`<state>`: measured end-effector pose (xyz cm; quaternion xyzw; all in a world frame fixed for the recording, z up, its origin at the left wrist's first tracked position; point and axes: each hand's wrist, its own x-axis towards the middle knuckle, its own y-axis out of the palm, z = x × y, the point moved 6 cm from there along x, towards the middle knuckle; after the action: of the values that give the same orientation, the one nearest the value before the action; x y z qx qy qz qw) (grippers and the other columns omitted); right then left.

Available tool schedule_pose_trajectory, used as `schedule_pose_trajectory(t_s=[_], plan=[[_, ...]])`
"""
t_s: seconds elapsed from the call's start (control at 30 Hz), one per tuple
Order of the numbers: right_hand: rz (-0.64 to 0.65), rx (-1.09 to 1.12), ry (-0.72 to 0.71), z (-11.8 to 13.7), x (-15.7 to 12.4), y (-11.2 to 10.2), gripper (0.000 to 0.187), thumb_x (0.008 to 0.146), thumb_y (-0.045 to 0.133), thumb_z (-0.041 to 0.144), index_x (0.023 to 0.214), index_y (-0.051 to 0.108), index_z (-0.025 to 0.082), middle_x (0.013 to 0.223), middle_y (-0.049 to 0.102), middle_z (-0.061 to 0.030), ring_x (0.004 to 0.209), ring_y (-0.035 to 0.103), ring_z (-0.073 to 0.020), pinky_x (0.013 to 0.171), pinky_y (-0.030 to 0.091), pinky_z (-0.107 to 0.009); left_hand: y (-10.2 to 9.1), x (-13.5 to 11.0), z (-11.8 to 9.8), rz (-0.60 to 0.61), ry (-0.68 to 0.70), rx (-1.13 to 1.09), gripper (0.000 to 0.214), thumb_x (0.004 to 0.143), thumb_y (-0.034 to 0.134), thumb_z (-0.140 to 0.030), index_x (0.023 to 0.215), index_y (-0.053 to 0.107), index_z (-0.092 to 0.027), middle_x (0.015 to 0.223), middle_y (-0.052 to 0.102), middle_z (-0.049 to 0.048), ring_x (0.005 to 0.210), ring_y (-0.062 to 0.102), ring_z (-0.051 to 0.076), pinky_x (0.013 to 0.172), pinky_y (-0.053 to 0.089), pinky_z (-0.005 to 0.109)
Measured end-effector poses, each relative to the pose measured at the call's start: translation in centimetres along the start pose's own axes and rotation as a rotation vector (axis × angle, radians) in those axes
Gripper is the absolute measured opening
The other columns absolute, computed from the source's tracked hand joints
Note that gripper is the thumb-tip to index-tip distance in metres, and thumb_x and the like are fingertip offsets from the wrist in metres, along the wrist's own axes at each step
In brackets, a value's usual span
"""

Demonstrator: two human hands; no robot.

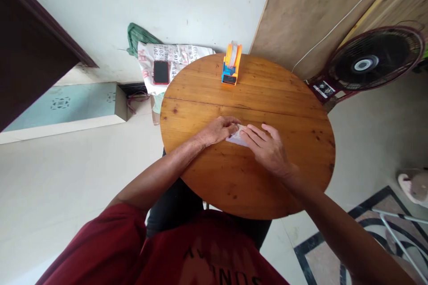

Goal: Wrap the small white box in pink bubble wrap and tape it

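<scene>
A small white piece of paper (236,138) lies near the middle of a round wooden table (247,173). My left hand (219,129) rests on its left edge with the fingers curled and pressed down on it. My right hand (265,147) lies flat over its right side, fingers stretched out and pressing the paper to the wood. Most of the paper is hidden under both hands. An orange and blue tape dispenser (231,63) stands at the far edge of the table, well beyond my hands.
Behind the table on the floor lies a printed white sack (174,60) with a dark phone (161,72) on it. A dark red floor fan (371,60) stands at the right beside wooden boards. A slipper (413,187) lies at the far right.
</scene>
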<state>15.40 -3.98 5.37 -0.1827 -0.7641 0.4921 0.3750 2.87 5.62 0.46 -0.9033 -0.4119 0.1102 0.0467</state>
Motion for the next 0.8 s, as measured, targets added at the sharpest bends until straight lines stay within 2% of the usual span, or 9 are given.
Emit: schedule_pose_trajectory(t_s=[0.17, 0.4, 0.53, 0.67, 0.8], plan=[[0.069, -0.125, -0.010, 1.2, 0.1, -0.3, 0.034, 0.101, 0.043, 0.007, 0.131, 0.060, 0.012, 0.129, 0.071, -0.0142, 0.125, 0.063, -0.0273, 0.107, 0.040, -0.052, 0.1, 0.2, 0.3, 0.009, 0.017, -0.051, 0.032, 0.088, 0.054, -0.025, 0.112, 0.068, -0.010, 0.067, 0.057, -0.0009, 0.062, 0.049, 0.011, 0.061, 0.040, 0.023], [-0.013, -0.041, 0.051, 2.2, -2.3, -1.3, 0.042, 0.096, 0.048, 0.001, 0.133, 0.057, 0.018, 0.137, 0.068, -0.0094, 0.132, 0.059, -0.0257, 0.115, 0.032, -0.052, 0.3, 0.0, 0.4, 0.013, 0.043, -0.071, 0.031, 0.089, 0.056, -0.031, 0.111, 0.069, -0.013, 0.077, 0.066, 0.0023, 0.066, 0.053, 0.012, 0.059, 0.040, 0.023], [-0.101, 0.147, 0.283, 1.3, -4.0, -1.6, 0.046, 0.092, 0.051, 0.005, 0.134, 0.056, 0.024, 0.132, 0.070, -0.0088, 0.129, 0.061, -0.0267, 0.111, 0.039, -0.051, 0.4, 0.1, 0.4, 0.020, 0.053, -0.102, 0.031, 0.089, 0.056, -0.031, 0.109, 0.069, -0.012, 0.080, 0.068, 0.0032, 0.066, 0.055, 0.012, 0.060, 0.041, 0.023], [-0.173, 0.399, 0.581, -1.2, -4.7, -0.3, 0.045, 0.091, 0.059, 0.021, 0.135, 0.056, 0.025, 0.137, 0.063, -0.0141, 0.130, 0.059, -0.0303, 0.107, 0.047, -0.052, 0.4, 0.3, 0.7, 0.024, 0.043, -0.140, 0.031, 0.085, 0.060, -0.033, 0.107, 0.070, -0.013, 0.076, 0.067, 0.0019, 0.063, 0.055, 0.012, 0.059, 0.039, 0.024], [-0.062, 0.677, 0.701, -2.9, -4.0, 2.7, 0.077, 0.081, 0.075, 0.040, 0.148, 0.042, 0.022, 0.152, 0.048, -0.0183, 0.141, 0.047, -0.0347, 0.110, 0.046, -0.056, 0.3, 0.3, 0.8, 0.013, 0.034, -0.138, 0.034, 0.085, 0.060, -0.032, 0.111, 0.068, -0.012, 0.076, 0.066, 0.0015, 0.062, 0.052, 0.011, 0.059, 0.039, 0.024]])
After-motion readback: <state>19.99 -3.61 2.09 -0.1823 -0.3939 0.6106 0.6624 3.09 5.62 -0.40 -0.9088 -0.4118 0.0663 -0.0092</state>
